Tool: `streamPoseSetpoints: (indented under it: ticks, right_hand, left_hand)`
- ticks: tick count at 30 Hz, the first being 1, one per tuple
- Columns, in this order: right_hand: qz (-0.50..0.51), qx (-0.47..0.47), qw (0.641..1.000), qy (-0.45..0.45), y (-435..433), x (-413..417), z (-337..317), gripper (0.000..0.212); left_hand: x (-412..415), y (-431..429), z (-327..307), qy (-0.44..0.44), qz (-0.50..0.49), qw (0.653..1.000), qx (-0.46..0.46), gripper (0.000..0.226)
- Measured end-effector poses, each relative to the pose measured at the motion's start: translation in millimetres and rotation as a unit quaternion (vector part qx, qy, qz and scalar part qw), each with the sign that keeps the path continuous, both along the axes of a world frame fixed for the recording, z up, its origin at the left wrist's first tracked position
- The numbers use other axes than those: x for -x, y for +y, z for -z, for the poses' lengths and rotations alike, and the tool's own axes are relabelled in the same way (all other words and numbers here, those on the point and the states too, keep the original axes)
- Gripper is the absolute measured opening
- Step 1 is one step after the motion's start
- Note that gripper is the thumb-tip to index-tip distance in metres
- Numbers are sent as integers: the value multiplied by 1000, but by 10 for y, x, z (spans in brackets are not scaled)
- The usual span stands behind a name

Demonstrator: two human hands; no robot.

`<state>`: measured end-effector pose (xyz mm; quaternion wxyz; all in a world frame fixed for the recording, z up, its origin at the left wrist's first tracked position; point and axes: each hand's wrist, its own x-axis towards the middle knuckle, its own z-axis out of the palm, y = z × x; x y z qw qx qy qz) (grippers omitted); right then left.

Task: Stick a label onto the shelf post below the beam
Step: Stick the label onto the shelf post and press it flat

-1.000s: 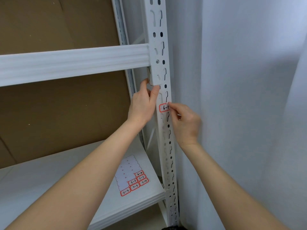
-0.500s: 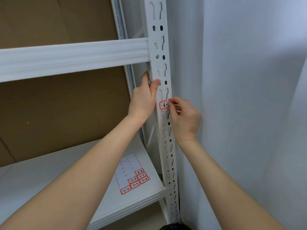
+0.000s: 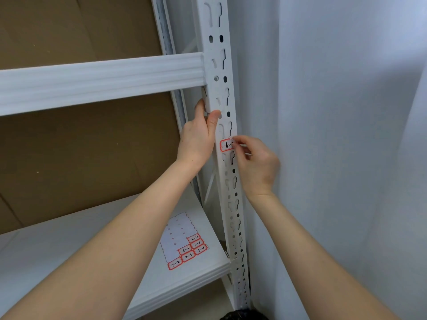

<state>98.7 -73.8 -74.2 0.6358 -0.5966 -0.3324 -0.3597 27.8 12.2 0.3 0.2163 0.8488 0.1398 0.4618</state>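
The white shelf post [image 3: 216, 49] carries the beam [image 3: 104, 79] on its left. The raised left hand [image 3: 197, 139] grips the post just under the beam, thumb in front. The right hand [image 3: 256, 167], fingers curled, pinches the right end of the label [image 3: 226, 145] against the post, just below that thumb.

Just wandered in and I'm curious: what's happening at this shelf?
A person is sticking a red-edged label onto the white shelf post, just below the beam. The left hand grips the post while the right hand pinches the label's right end. A sheet of more labels lies on the shelf board below.
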Motion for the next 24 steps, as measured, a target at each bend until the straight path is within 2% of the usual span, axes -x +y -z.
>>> streamPoseSetpoints:
  ticks: [12, 16, 20, 24]
  right_hand:
    - [-2, 44, 999, 24, -32, -5, -83, 7]
    - [-32, 40, 997, 61, -69, -26, -75, 5]
    - [-28, 14, 999, 19, -61, 10, -17, 16]
    - [-14, 0, 1000, 13, -34, 6, 6, 12]
  left_hand:
    - [-27, -31, 19, -1, -14, 1000, -9, 51]
    - [-18, -40, 13, -5, -10, 1000, -11, 50]
    - [-25, -43, 10, 2, -14, 1000, -13, 50]
    - [-32, -34, 16, -2, -14, 1000, -15, 50]
